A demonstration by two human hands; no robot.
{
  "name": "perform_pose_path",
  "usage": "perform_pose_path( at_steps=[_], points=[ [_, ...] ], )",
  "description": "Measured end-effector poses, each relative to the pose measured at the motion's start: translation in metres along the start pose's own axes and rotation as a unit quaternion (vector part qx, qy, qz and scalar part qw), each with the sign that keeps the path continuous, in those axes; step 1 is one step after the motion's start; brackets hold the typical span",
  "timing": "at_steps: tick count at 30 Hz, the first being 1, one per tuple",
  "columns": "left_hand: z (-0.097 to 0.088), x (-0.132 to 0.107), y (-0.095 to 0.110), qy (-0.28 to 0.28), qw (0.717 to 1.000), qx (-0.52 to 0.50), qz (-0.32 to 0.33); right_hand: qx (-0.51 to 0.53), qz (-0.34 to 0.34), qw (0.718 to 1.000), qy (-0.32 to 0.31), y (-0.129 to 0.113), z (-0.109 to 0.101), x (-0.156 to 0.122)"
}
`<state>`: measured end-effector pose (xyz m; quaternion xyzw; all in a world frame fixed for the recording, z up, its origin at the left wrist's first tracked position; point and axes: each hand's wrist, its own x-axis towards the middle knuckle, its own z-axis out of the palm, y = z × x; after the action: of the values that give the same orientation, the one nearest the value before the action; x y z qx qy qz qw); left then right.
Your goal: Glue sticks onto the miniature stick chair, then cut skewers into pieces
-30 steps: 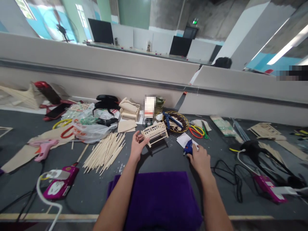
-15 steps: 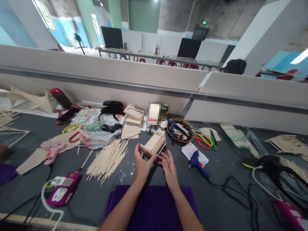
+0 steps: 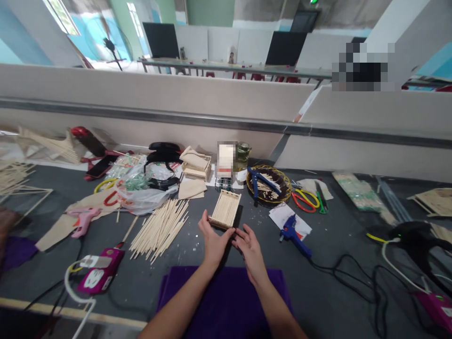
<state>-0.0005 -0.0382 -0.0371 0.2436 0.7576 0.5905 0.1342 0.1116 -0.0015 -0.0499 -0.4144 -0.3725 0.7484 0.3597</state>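
Observation:
A small bed-shaped model made of thin wooden sticks [image 3: 226, 208] is above the dark table, its slatted face turned toward me. My left hand [image 3: 213, 244] grips its near end between thumb and fingers. Just right of the model's near corner is my right hand [image 3: 251, 252], fingers apart and loosely curled, with nothing visible in it. Its fingertips come close to my left thumb; I cannot tell whether they touch. To the left lies a pile of loose wooden sticks [image 3: 160, 228]. A blue glue gun [image 3: 292, 231] rests on white paper at the right.
A yellow-rimmed basket [image 3: 287, 195] holds stick pieces and blue-handled pliers [image 3: 259, 183]. Behind are another stick model [image 3: 196, 169] and a plastic bag [image 3: 137, 195]. A pink glue gun [image 3: 84, 219], power strips and black cables [image 3: 339, 268] lie around. Purple cloth [image 3: 226, 301] lies in front.
The model has turned and tipped from a slanted position so its slatted face shows more squarely. My left hand keeps its grip; my right hand stays close. The view has tilted slightly down.

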Motion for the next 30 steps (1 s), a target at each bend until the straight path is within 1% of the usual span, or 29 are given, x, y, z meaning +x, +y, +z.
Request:
perform_pose_path(
  at_steps=[2, 5, 8, 11, 13, 14, 15, 17, 18, 21, 23, 24, 25, 27, 30],
  points=[
    [0.000, -0.006, 0.001, -0.014, 1.000, -0.016, -0.003, -0.002, 0.017, 1.000, 0.004, -0.002, -0.001, -0.004],
    [-0.001, -0.018, -0.001, -0.037, 0.998, -0.044, -0.003, 0.003, 0.024, 1.000, 0.007, -0.005, -0.004, -0.006],
    [-0.001, -0.035, -0.005, -0.069, 0.994, -0.087, -0.007, 0.015, 0.005, 1.000, 0.019, -0.009, -0.009, -0.003],
    [-0.002, -0.053, -0.010, -0.119, 0.985, -0.125, -0.016, 0.016, -0.025, 0.999, 0.041, -0.016, -0.016, 0.002],
    [-0.005, -0.059, -0.011, -0.135, 0.982, -0.129, -0.015, 0.013, -0.038, 0.998, 0.052, -0.020, -0.021, 0.005],
    [-0.007, -0.058, -0.010, -0.132, 0.983, -0.128, -0.011, 0.011, -0.039, 0.998, 0.055, -0.022, -0.023, 0.005],
    [-0.009, -0.054, -0.008, -0.121, 0.985, -0.126, -0.007, 0.009, -0.035, 0.998, 0.055, -0.022, -0.024, 0.005],
    [-0.010, -0.036, -0.003, -0.084, 0.988, -0.131, 0.003, 0.003, -0.023, 0.999, 0.049, -0.021, -0.024, 0.003],
    [-0.010, -0.022, -0.001, -0.065, 0.988, -0.138, 0.005, 0.000, -0.016, 0.999, 0.044, -0.020, -0.023, 0.002],
    [-0.004, 0.023, 0.003, -0.033, 0.987, -0.154, -0.009, -0.005, -0.011, 1.000, 0.028, -0.012, -0.018, 0.000],
    [0.001, 0.048, 0.002, -0.045, 0.985, -0.161, -0.038, -0.005, -0.018, 1.000, 0.022, -0.008, -0.014, 0.000],
    [0.003, 0.056, 0.000, -0.052, 0.983, -0.164, -0.058, -0.006, -0.021, 1.000, 0.021, -0.007, -0.013, 0.000],
    [0.004, 0.062, -0.001, -0.067, 0.981, -0.166, -0.070, -0.007, -0.023, 0.999, 0.021, -0.006, -0.012, 0.000],
    [0.004, 0.067, -0.003, -0.078, 0.979, -0.170, -0.086, -0.012, -0.028, 0.999, 0.022, -0.005, -0.011, 0.000],
    [0.000, 0.064, -0.005, -0.067, 0.980, -0.164, -0.092, -0.032, -0.039, 0.998, 0.023, -0.005, -0.011, 0.000]
  ],
)
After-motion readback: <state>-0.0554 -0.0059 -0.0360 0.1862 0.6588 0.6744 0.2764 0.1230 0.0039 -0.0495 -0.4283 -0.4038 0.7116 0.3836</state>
